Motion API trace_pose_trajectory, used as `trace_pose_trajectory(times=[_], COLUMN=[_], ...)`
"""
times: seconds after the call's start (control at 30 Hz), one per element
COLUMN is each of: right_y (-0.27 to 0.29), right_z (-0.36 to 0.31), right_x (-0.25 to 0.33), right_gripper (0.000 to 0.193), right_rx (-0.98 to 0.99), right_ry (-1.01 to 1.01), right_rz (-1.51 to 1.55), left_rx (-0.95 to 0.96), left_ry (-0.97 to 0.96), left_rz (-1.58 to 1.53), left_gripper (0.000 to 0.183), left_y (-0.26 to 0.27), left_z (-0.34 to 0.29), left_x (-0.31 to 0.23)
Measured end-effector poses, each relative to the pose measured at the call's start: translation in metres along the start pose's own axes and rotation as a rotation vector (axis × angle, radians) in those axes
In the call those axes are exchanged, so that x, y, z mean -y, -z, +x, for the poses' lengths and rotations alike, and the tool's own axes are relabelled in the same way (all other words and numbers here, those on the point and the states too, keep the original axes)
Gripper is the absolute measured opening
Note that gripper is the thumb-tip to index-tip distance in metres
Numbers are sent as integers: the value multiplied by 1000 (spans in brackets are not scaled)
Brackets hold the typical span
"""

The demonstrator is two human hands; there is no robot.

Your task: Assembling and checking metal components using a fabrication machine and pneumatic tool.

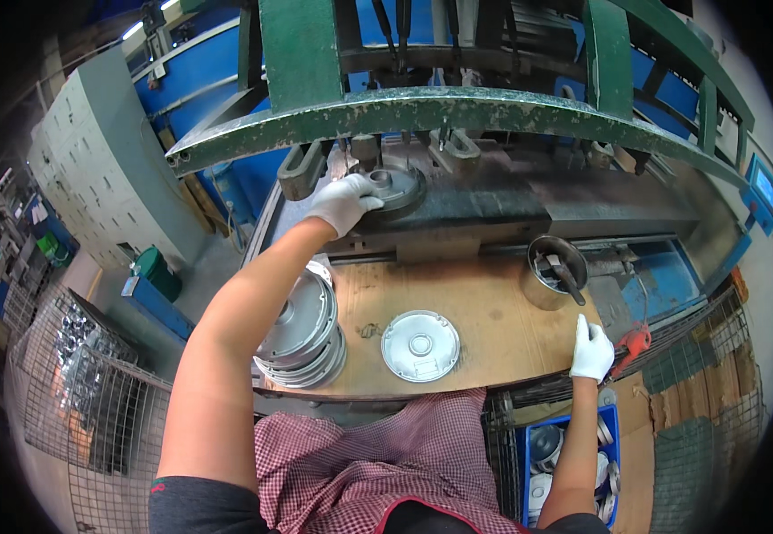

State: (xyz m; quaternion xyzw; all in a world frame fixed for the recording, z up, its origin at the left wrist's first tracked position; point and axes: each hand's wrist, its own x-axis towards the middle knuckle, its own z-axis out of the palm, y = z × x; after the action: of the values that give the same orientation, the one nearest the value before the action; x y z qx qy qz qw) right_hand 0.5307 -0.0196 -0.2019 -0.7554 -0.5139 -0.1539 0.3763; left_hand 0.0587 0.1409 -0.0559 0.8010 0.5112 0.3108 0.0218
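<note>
My left hand [344, 205], in a white glove, reaches into the press and closes on the near left side of a dark round metal disc [401, 199] with a raised hub. What lies under the disc is hidden. My right hand [592, 350], also gloved, hovers by the worktable's right edge, fingers stretched out and holding nothing. Just beyond it stands a metal pot [539, 290] with a dark-handled tool [568, 279] in it. A silvery round cover [420, 346] lies flat on the brown board [493, 343]. Left of it rises a stack of similar covers [300, 331], partly behind my left forearm.
A green machine frame [457, 111] spans overhead, with metal clamps [454, 153] hanging below. A blue crate [612, 414] of metal parts sits low right. An orange-red object [634, 343] is near my right hand. Wire cages [106, 400] stand at left; a control screen [765, 187] at right.
</note>
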Motion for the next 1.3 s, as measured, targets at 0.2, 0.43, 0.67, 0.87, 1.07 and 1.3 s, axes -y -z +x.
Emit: trace_pose_trajectory(times=[0.2,0.43,0.67,0.87,1.07,1.3], right_y=[-4,0,14,45,89,85], right_z=[3,9,9,36,33,-30], right_x=[4,3,-94,-99,1,139], right_gripper=[37,36,79,65,45,51], right_rx=[12,181,-295,47,35,1022], right_ry=[-10,-136,-478,-629,-310,343], right_rz=[-51,114,364,177,992,-170], left_rx=[27,63,71,213,355,317], left_ry=[84,28,-246,92,337,362], left_rz=[143,457,56,62,139,92], left_gripper=[28,33,38,61,86,63], left_y=[1,23,37,-39,-60,-78], left_z=[7,-21,-172,-257,-249,-241], left_x=[-25,-83,-166,-144,-133,-127])
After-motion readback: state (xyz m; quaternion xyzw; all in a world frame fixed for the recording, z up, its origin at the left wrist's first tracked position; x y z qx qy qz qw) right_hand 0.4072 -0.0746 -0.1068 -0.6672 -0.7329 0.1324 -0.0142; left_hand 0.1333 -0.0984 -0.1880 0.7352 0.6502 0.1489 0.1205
